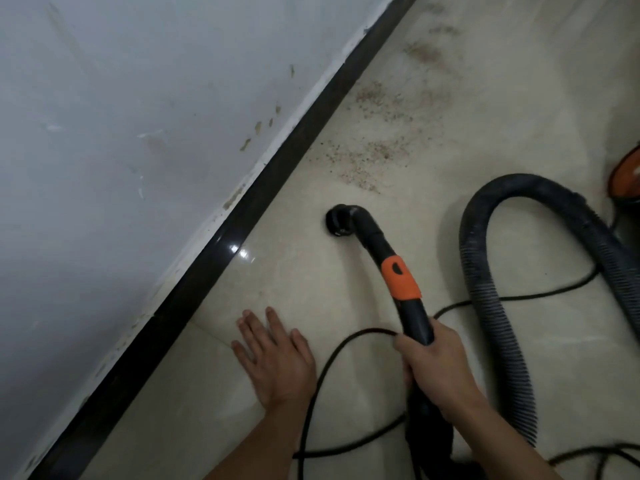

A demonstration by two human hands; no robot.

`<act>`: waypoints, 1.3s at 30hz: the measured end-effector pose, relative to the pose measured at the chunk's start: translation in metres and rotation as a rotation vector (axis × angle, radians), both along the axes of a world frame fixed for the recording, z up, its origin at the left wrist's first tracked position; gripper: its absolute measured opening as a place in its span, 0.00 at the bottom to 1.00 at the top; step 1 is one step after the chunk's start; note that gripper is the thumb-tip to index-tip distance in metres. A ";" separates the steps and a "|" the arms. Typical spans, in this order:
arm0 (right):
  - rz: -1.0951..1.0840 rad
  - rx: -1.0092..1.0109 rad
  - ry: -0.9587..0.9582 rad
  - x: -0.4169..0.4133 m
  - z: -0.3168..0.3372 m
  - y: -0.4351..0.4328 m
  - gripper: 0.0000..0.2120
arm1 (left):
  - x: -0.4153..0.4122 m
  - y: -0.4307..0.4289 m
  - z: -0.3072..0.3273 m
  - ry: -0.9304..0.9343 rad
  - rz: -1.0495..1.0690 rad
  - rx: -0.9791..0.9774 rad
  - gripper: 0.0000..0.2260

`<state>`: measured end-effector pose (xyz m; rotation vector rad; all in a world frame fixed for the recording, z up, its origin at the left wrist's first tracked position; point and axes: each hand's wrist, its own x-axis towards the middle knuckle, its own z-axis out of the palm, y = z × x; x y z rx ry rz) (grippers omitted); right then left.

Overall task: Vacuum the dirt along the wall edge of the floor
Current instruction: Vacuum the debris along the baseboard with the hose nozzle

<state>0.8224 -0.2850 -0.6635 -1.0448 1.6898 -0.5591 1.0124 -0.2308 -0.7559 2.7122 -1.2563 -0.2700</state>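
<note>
Brown gritty dirt is scattered on the cream tiled floor beside the black skirting, running toward the top right. A black vacuum wand with an orange collar ends in a round black nozzle that sits on the floor just short of the nearest dirt. My right hand grips the wand's lower handle. My left hand lies flat on the tile with fingers spread, between the skirting and the wand.
A ribbed grey hose loops on the right and leads to the orange and black vacuum body at the right edge. A thin black power cord curls over the floor around my arms. The white scuffed wall fills the left.
</note>
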 end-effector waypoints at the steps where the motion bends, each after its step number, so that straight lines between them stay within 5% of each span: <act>1: -0.062 -0.001 0.017 -0.019 -0.002 0.008 0.09 | 0.000 0.000 0.000 0.006 0.001 -0.001 0.29; 7: -0.324 -0.069 -0.074 -0.052 -0.001 -0.023 0.06 | 0.001 0.001 0.000 -0.004 -0.020 0.023 0.30; 16: -0.195 -0.067 -0.192 0.002 -0.006 -0.047 0.07 | -0.001 -0.051 0.005 -0.022 -0.277 0.012 0.26; 21: -0.125 -0.098 -0.165 0.027 -0.018 -0.073 0.07 | -0.011 -0.106 -0.007 -0.019 -0.071 -0.032 0.29; 30: 0.051 -0.033 -0.185 0.061 -0.006 -0.138 0.06 | -0.002 -0.130 -0.008 -0.032 -0.060 -0.010 0.31; 39: 0.247 -0.040 0.167 0.033 0.023 -0.127 0.08 | 0.002 -0.132 -0.003 0.024 -0.075 0.028 0.30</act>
